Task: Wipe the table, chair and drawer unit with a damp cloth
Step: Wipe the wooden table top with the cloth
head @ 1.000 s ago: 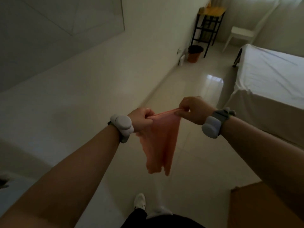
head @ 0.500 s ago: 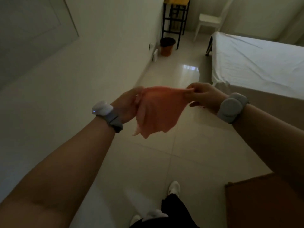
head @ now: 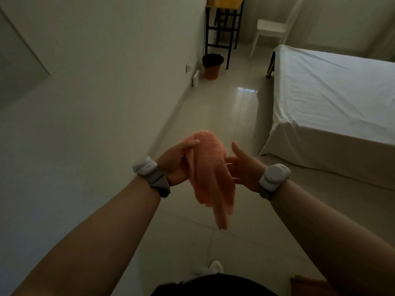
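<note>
The cloth (head: 210,167) is gripped by the left hand (head: 178,162) and steadied by the unclenched right hand (head: 245,169), seemingly for folding; the table (head: 232,2) is seen at twelve o'clock

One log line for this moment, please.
pink cloth: draped, midair | left hand: grips cloth | right hand: open, touching cloth | chair, table: far ahead

1 head-worn view; faces forward-down; left hand (head: 177,162), right hand (head: 245,167) near
</note>
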